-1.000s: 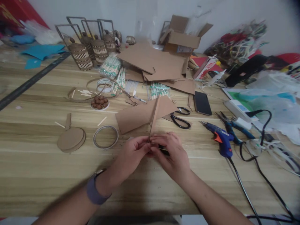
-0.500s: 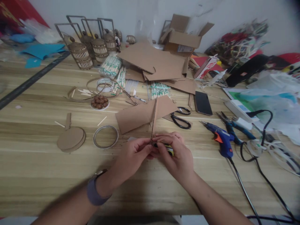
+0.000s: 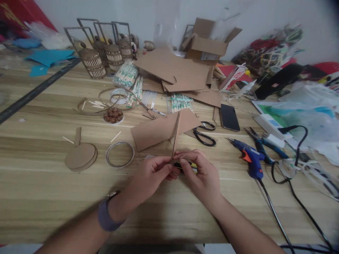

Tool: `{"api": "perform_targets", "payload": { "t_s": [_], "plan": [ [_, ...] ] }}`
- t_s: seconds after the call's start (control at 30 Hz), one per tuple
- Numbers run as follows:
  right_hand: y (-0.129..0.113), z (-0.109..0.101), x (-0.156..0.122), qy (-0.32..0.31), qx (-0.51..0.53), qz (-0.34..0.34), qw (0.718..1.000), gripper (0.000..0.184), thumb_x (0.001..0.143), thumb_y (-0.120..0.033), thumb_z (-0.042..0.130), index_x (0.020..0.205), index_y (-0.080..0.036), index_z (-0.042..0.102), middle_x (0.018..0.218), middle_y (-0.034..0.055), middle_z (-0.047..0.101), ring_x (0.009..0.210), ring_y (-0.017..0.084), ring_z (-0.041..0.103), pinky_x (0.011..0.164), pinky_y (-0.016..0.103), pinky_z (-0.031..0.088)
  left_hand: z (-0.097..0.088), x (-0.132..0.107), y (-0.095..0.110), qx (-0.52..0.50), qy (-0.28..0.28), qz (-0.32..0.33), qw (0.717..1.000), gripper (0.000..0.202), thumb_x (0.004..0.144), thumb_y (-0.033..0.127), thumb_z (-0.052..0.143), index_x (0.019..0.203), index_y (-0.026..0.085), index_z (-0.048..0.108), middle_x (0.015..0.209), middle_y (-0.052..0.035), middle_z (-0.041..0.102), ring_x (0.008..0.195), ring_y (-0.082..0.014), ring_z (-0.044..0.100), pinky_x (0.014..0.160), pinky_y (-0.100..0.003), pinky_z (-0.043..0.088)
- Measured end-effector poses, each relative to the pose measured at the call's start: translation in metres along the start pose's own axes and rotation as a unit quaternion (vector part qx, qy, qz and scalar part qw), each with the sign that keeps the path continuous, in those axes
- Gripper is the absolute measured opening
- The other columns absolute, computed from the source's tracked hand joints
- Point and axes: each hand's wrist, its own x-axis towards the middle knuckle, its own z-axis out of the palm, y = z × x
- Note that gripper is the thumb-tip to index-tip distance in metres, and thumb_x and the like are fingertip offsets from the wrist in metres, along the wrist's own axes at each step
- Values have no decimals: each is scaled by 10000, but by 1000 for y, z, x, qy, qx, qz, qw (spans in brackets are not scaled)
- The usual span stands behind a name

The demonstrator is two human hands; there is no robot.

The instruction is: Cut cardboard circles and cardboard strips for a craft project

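Between my two hands, low over the table's middle, is a narrow cardboard strip (image 3: 176,135) that points away from me. My left hand (image 3: 155,175) pinches its near end between thumb and fingertips. The fingers of my right hand (image 3: 202,176) are also closed on that near end, the thumb a little lower. Just under the right fingers lies a black and yellow tool (image 3: 193,167), mostly covered, perhaps a utility knife. Beyond the hands rests a flat cardboard piece (image 3: 153,131), with black-handled scissors (image 3: 205,137) at its right.
To the left are a tape roll (image 3: 120,154), cardboard discs (image 3: 81,157) and a dish of brown balls (image 3: 113,115). On the right lie a blue glue gun (image 3: 247,157), pliers (image 3: 267,146) and a phone (image 3: 230,117). Small lantern-like baskets (image 3: 92,63) stand behind.
My right thumb and fingers have shifted slightly, uncovering more of the black and yellow tool. The strip's far end has swung a little to the right.
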Motion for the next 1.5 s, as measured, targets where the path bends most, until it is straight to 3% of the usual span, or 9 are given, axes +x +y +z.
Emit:
{"api": "perform_targets", "payload": {
  "t_s": [0.3,0.53,0.67,0.93,1.27,1.5],
  "plan": [
    [1,1,-2,7,37,50,998,114,998,-230,546,928,-266,629,880,41,776,897,213,753,766,369,586,1,-2,0,-5,8,-23,1000,277,865,346,648,1042,168,764,825,-39,767,761,-177,708,693,-269,550],
    [2,3,-2,-8,-40,-66,997,134,960,-145,579,987,-275,599,992,22,798,957,219,752,869,410,500,-1,1,-4,-30,-2,2,1000,420,878,440,688,1197,167,710,1096,-75,758,862,-183,704,778,-290,549],
    [3,5,-4,-11,-77,-100,992,147,978,-145,551,1025,-277,595,1010,15,806,996,215,754,957,418,448,-2,4,-5,-43,3,4,999,357,858,429,708,1096,166,748,1018,-60,759,830,-177,670,760,-287,530],
    [3,11,-8,-29,-86,-129,988,125,1007,-165,533,1051,-268,589,1065,30,802,1065,200,737,1027,413,399,0,5,-4,-189,14,-57,980,222,734,309,763,900,162,760,891,-39,717,845,-169,607,797,-283,473],
    [0,9,-7,-36,-67,-143,987,139,986,-135,542,1025,-259,589,1037,25,803,1069,199,736,1040,405,405,-2,2,1,-188,19,-69,980,149,698,222,724,836,171,751,824,1,682,787,-138,551,732,-248,425],
    [-1,8,-8,-26,-57,-125,990,148,980,-135,531,1004,-272,582,989,5,805,1036,205,748,1036,423,418,-3,3,3,-110,7,-34,993,199,673,196,670,849,177,761,787,14,651,735,-130,493,678,-247,372]
  ]
}}
